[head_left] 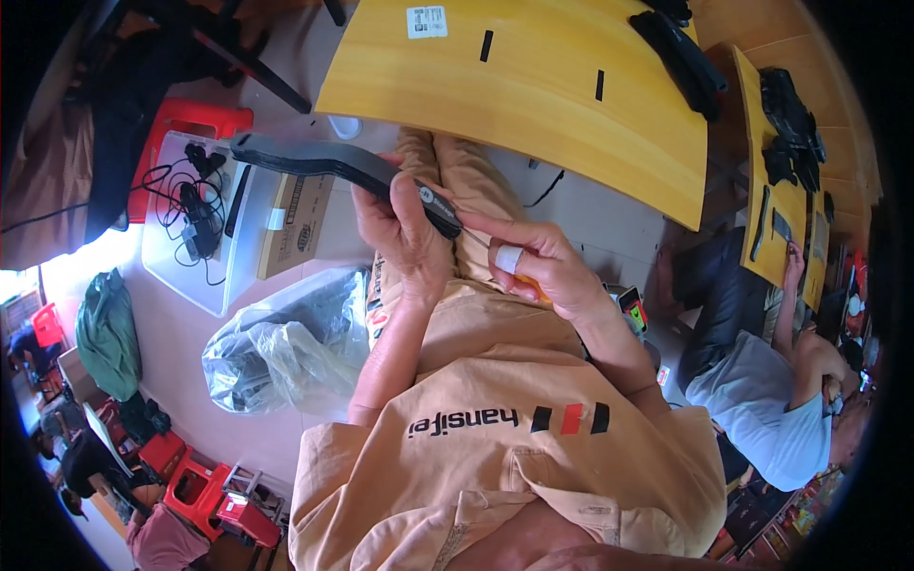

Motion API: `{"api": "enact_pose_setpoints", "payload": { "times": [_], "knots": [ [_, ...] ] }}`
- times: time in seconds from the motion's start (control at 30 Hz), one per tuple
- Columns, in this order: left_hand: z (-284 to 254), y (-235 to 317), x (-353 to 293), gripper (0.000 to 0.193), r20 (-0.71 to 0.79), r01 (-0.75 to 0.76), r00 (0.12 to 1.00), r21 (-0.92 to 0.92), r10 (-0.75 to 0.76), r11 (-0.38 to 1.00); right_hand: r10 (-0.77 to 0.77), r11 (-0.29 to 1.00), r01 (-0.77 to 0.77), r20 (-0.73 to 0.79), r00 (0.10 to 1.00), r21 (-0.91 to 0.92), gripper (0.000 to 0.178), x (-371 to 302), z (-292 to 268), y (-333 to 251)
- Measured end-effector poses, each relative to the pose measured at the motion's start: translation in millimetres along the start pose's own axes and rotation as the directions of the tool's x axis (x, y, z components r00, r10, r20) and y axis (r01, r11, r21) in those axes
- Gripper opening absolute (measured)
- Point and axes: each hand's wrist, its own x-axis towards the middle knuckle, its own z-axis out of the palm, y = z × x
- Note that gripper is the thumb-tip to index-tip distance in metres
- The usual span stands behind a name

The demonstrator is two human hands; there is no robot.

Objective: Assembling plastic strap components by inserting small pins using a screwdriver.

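My left hand [407, 228] is closed on a stack of dark strips [333, 160], long and slightly curved, with my thumb pressed along the top near one end. The stack is raised in front of my lap; it slants from that end up and away to my left, and its layers show along the edge. A small pale mark with print sits beside my thumb.

My right hand [552, 266] is just beside the same end, index finger stretched toward it; I cannot tell whether the fingertip touches. The other fingers are curled, a white wrap [508, 258] goes round one of them, and an orange object [533, 286] shows beneath them. It is too hidden for me to tell what it is or how firmly I hold it.

Below my hands are my tan trousers [476, 176]. Beyond them stands a yellow table [524, 124], bearing a white label [427, 22], two short black strips [486, 46] and a black bundle [678, 62] at its right.

To my left, black cables [198, 224] lie in a translucent bin [197, 287], with a cardboard box [300, 224] beside it and a red stool [195, 118] behind. Nearer me on the floor is a clear plastic bag [286, 352]. To my right, a co-worker in a pale shirt [762, 409] sits at another table [751, 133].
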Motion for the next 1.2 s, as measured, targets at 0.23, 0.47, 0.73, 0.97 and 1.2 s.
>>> {"api": "enact_pose_setpoints", "payload": {
  "times": [0.23, 0.47, 0.73, 0.97, 1.2],
  "knots": [
    [2, -5, 0, 0.028, -0.012, -0.009, 1.000, -0.005, 0.009, 1.000, -0.109, 0.981, 0.085, -0.132, 0.985, -0.171, 0.046, 0, 12, 1],
    [5, -10, -1, 0.026, -0.057, -0.052, 0.997, 0.003, 0.052, 0.999, -0.167, 0.975, 0.137, -0.168, 0.971, -0.176, 0.047, 3, 16, 12],
    [3, -8, -1, 0.025, -0.060, -0.038, 0.998, -0.009, 0.037, 0.999, -0.140, 0.985, 0.124, -0.130, 0.982, -0.122, 0.046, 7, 7, 14],
    [2, -15, -1, 0.026, -0.035, -0.006, 0.999, 0.042, 0.007, 0.999, -0.339, 0.831, 0.212, -0.166, 0.926, -0.514, 0.046, 7, 8, 17],
    [-6, -19, -5, 0.026, 0.217, 0.388, 0.901, -0.014, -0.376, 0.922, -0.333, 0.842, 0.188, -0.213, 0.919, -0.506, 0.053, 6, 1, 8]
  ]
}}
